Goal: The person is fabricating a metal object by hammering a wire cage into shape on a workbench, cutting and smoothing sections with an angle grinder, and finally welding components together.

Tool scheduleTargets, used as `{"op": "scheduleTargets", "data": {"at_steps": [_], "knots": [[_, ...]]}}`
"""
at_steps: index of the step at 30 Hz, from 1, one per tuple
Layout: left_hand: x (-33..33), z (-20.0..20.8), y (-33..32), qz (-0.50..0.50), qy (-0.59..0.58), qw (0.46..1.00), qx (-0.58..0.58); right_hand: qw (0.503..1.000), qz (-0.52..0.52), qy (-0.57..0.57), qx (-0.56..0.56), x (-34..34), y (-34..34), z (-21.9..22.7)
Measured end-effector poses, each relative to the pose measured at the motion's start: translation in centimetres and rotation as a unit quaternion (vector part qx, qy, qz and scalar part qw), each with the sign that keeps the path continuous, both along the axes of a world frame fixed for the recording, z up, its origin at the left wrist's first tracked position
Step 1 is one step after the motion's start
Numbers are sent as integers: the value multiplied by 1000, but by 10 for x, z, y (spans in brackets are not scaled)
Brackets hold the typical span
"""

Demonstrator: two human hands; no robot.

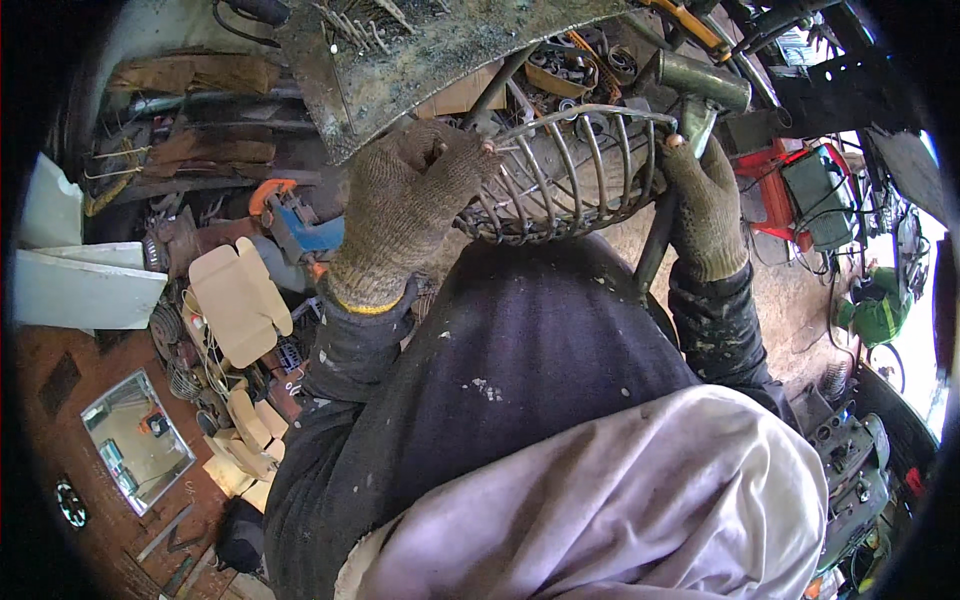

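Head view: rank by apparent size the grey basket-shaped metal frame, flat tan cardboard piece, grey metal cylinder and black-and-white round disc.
1. Basket-shaped frame
2. Cardboard piece
3. Metal cylinder
4. Round disc

Bright light [928,345] shows at right beyond a tan floor [790,312]; at left, a rust-brown surface [45,345], perhaps a wall.

head cam | L fisheye | looks dn | nr L hand [405,208], R hand [708,212]
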State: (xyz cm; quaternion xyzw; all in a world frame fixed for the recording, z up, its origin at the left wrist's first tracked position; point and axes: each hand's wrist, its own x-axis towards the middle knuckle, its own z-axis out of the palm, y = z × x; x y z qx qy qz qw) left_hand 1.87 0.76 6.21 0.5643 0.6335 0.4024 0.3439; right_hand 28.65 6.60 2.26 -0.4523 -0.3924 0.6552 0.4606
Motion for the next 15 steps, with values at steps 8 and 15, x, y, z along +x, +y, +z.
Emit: {"op": "scheduleTargets", "data": {"at_steps": [8,15], "knots": [[6,12,-8,3,-60,996,-73,1000,13,9,-3,2,1,-4],[8,27,-17,-110,93,989,40,999,-7,38,-21,5,4,-11]]}}
